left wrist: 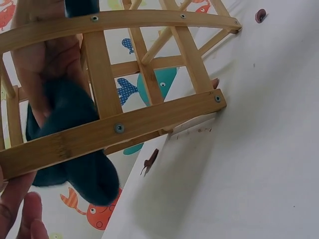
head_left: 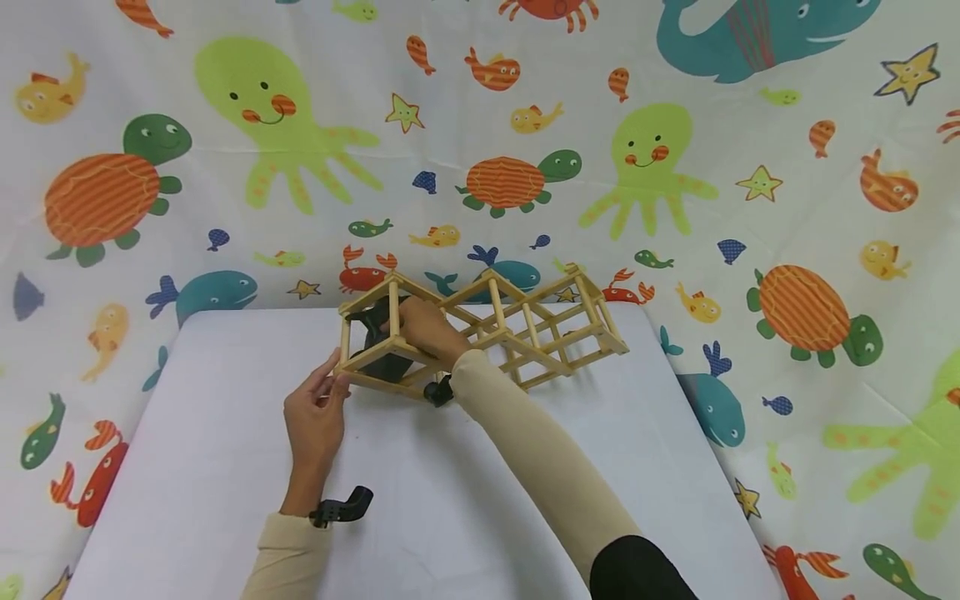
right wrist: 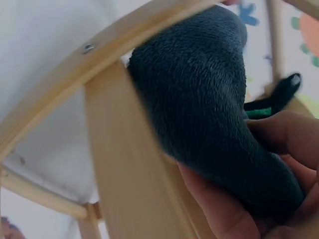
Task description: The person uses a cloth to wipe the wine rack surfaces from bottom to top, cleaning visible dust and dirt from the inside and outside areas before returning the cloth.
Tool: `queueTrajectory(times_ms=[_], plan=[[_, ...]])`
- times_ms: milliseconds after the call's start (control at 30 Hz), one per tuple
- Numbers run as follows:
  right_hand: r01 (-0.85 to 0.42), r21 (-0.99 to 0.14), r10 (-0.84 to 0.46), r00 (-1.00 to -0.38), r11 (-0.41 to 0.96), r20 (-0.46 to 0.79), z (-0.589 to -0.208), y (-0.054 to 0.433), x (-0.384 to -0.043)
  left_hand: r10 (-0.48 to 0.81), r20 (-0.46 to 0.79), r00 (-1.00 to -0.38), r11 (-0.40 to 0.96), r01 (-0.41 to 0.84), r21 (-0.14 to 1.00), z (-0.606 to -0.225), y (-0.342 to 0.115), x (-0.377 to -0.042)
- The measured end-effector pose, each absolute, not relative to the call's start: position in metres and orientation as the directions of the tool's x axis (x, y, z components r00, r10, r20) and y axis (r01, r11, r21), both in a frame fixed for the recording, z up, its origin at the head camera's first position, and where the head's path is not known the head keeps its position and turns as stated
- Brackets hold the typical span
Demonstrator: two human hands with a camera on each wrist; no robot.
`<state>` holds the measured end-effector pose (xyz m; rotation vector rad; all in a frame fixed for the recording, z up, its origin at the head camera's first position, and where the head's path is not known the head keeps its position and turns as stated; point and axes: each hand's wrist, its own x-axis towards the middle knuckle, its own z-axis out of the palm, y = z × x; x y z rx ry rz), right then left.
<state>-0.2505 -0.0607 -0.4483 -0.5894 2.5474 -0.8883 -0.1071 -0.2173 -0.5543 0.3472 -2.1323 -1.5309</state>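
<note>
A light wooden rack (head_left: 497,304) of slats and round bars, with screw heads along its strips, lies tilted across the far part of the table. Inside its left-end section is a dark teal, fuzzy fabric piece (right wrist: 199,84). My right hand (head_left: 429,327) reaches between the bars and grips this piece, thumb and fingers around its narrower part. A thin dark strip with a bit of green (right wrist: 259,112) shows beside it. At the rack's lower left corner my left hand (head_left: 315,421) holds the wood between thumb and fingers.
The white table (head_left: 225,450) extends in front of the rack. Behind and beside it hangs a white cloth (head_left: 450,108) printed with sea animals. A black wrist mount (head_left: 341,507) juts from the left wrist; another mount (head_left: 438,390) is near the rack's front bar.
</note>
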Motion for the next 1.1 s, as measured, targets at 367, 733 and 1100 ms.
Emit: queueTrajectory(times_ms=[367, 733, 1100], plan=[[-0.205, -0.741, -0.499, -0.844, 0.639, -0.196, -0.392, -0.001, -0.247, -0.500, 0.255, -0.828, 0.376, 0.058, 0.925, -0.553, -0.215, -0.112], [-0.270, -0.947, -0.359, -0.913, 0.173, 0.195, -0.376, 0.063, -0.203, -0.497, 0.244, -0.833, 0.389, 0.037, 0.920, -0.554, -0.219, -0.114], [-0.199, -0.978, -0.313, -0.926, -0.064, 0.209, -0.457, 0.096, -0.116, -0.483, 0.235, -0.843, 0.411, 0.019, 0.911, -0.553, -0.219, -0.116]])
